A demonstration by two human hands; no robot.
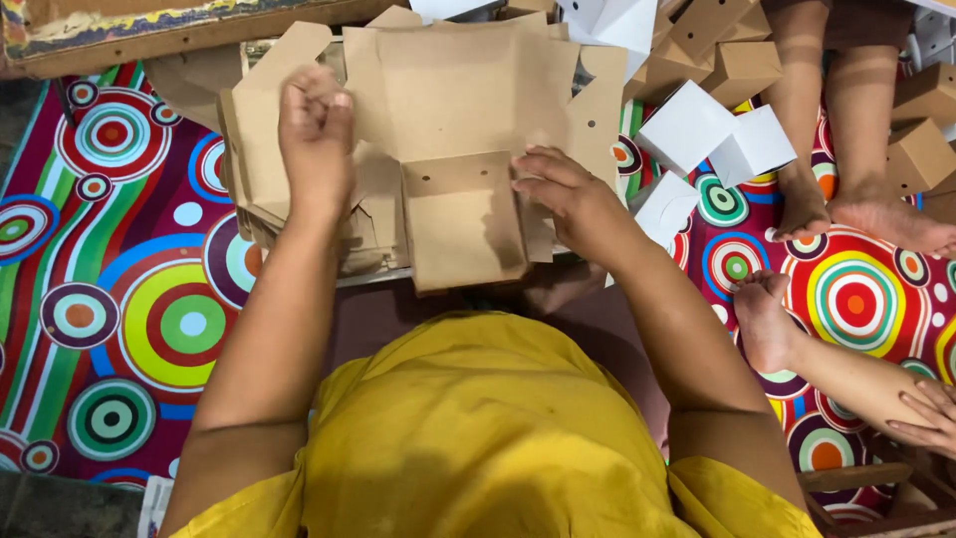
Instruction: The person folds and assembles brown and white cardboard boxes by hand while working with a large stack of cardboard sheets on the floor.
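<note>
Flat carton blank (453, 130) on blank stack (299, 214); folded boxes (712, 134) right, on mat (119, 289).

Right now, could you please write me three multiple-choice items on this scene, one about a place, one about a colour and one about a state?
1. Where does the right hand rest?
A. on the right side of the brown cardboard sheet
B. on the patterned mat
C. on a white box

2. What colour are the small folded boxes right of the sheet?
A. green
B. white
C. black

3. How is the left hand shaped?
A. flat with fingers spread
B. pointing with one finger
C. closed into a fist

Answers:
1 A, its fingers lie on the cardboard beside the folded centre flap.
2 B, their faces show plain white against the mat.
3 C, the fingers are curled in over the sheet's left side.
</note>
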